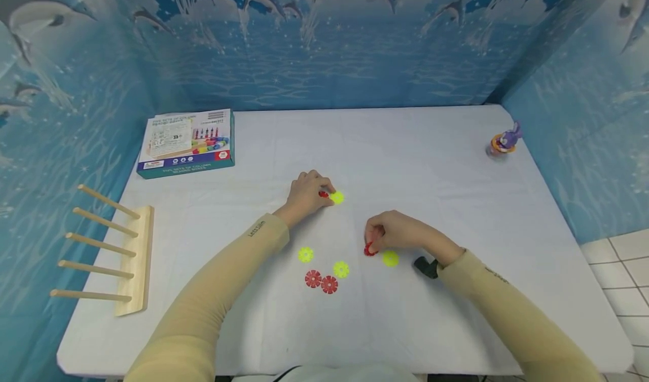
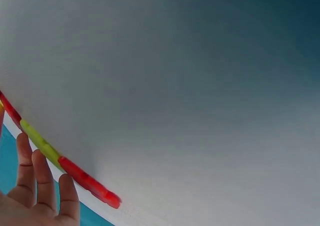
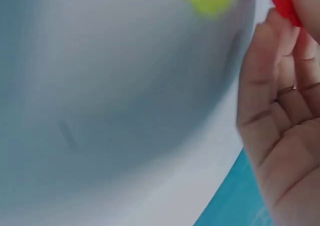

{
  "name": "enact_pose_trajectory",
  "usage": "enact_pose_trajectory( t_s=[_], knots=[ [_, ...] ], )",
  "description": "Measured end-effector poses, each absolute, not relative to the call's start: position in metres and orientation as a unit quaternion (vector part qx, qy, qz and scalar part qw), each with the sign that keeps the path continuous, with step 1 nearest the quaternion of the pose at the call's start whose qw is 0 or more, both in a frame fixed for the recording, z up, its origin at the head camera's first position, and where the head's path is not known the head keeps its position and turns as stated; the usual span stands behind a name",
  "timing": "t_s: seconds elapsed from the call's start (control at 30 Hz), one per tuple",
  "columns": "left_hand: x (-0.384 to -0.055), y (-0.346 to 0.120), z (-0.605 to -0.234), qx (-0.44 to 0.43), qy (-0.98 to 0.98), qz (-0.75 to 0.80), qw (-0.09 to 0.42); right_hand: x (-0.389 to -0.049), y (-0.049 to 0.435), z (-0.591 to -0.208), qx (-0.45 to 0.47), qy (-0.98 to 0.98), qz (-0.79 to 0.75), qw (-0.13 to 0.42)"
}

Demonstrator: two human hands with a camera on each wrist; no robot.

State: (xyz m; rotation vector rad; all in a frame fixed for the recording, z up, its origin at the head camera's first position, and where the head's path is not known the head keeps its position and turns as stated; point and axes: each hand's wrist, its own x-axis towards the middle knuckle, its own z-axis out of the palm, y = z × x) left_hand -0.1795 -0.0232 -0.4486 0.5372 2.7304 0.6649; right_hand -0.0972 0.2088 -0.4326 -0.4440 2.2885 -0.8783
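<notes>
Head view. Small discs are handled on a white-covered desk (image 1: 431, 162). At the centre of the frame, the left hand (image 1: 307, 193) is partly closed, thumb and forefinger pinching a yellow disc (image 1: 337, 198); a red disc (image 1: 323, 194) shows at its fingers. Right of centre, the right hand (image 1: 392, 230) is curled, pinching another red disc (image 1: 370, 249); a second yellow disc (image 1: 390, 258) lies just beside it. Below centre lie 2 loose yellow discs (image 1: 306, 254) and 2 loose red discs (image 1: 312, 279). The step in hand appears to be bringing discs together; the next move would probably call for a steady left hand and notches carefully aligned. Left: a wooden stand (image 1: 144, 258) with 5 pegs. Upper left: a box (image 1: 187, 142) whose front edge reads "FIVE SETS OF COLUMN", the line beneath being less certain; its pasted label is too small to read. The left sleeve (image 1: 238, 263) appears to read "Let's Slim".

Left wrist view. Red and yellow-green discs, edge-on, form a slanting row at lower left, 3 extended fingers beside it; whether they interlock cannot be told.

Right wrist view. Thumb and fingers pinch the red disc at upper right; a yellow disc is blurred at the top.
</notes>
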Motion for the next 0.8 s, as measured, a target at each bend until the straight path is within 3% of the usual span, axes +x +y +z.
enact_pose_trajectory(
  t_s=[0.43, 0.8],
  knots=[
    [-0.183, -0.021, -0.452, 0.178, 0.936, 0.260, 0.158, -0.154, 0.206, -0.434, -0.052, 0.875, -0.429, 0.219],
    [-0.183, -0.021, -0.449, 0.181, 0.925, 0.291, 0.164, -0.175, 0.195, -0.443, 0.000, 0.881, -0.427, 0.201]
  ],
)
